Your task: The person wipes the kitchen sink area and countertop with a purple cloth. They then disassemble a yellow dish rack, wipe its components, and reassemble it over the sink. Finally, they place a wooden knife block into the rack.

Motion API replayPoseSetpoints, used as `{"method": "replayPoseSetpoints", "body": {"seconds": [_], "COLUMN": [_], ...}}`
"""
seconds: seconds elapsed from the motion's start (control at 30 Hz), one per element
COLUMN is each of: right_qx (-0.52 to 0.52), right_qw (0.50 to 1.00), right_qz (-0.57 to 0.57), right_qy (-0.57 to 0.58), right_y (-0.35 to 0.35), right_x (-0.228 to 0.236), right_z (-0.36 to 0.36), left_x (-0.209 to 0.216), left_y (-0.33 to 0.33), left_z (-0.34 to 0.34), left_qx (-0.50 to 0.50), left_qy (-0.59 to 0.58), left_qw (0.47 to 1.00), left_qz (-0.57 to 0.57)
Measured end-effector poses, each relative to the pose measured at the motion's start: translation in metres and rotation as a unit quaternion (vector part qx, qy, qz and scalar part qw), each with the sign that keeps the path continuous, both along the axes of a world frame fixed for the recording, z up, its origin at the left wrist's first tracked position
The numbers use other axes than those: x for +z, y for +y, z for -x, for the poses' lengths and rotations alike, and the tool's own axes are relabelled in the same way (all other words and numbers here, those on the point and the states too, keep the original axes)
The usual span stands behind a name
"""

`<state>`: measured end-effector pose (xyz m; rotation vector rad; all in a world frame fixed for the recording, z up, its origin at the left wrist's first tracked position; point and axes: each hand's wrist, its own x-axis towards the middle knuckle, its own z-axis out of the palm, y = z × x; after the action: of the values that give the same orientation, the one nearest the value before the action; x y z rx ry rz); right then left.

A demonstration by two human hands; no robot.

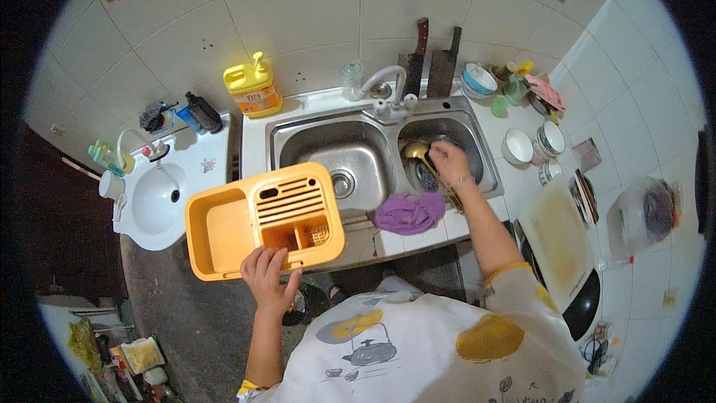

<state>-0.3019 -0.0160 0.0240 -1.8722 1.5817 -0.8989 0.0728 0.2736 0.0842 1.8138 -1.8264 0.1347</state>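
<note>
My left hand (268,275) grips the front rim of an orange plastic dish rack (220,227), fingers over the edge. The rack has an open bin, a slotted part and small compartments. It overhangs the counter's front edge, in front of the left basin (313,151). Over the right basin (483,172) my right hand (447,163) is closed, fingers bent downward. A thin dark item shows at its fingertips, too small to name. Beside them in that basin lies a round gold-coloured piece (415,151). A purple cloth (409,213) lies on the sink's front edge.
Behind the sink are a faucet (388,78), two cleavers (441,67) and a yellow pump jug (253,89). Bowls (517,146) and a cutting board (556,239) stand to the right. A white washbasin (153,205) is at the left.
</note>
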Motion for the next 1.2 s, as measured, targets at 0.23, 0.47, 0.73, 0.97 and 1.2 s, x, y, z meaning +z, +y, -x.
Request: {"method": "replayPoseSetpoints", "body": {"seconds": [0.23,0.47,0.73,0.97,1.2], "right_qx": [-0.075,-0.068,-0.030,0.054,0.077], "right_qw": [0.991,0.994,0.995,0.998,0.980], "right_qz": [0.079,0.025,0.027,0.021,0.177], "right_qy": [-0.079,0.083,0.087,0.025,-0.047], "right_y": [-0.268,-0.388,-0.452,-0.379,-0.229], "right_x": [0.027,0.045,-0.015,0.031,0.145], "right_z": [0.001,-0.012,0.005,-0.001,0.033], "left_x": [-0.002,-0.018,-0.010,-0.005,-0.015], "left_y": [0.003,-0.002,-0.026,-0.033,-0.020], "left_z": [0.004,0.020,0.047,0.054,0.045], "left_qx": [0.056,0.141,0.182,0.196,0.153], "left_qy": [-0.026,0.036,0.026,0.004,-0.010], "left_qw": [0.997,0.989,0.983,0.979,0.988], "left_qz": [-0.052,-0.009,-0.022,-0.051,-0.016]}}
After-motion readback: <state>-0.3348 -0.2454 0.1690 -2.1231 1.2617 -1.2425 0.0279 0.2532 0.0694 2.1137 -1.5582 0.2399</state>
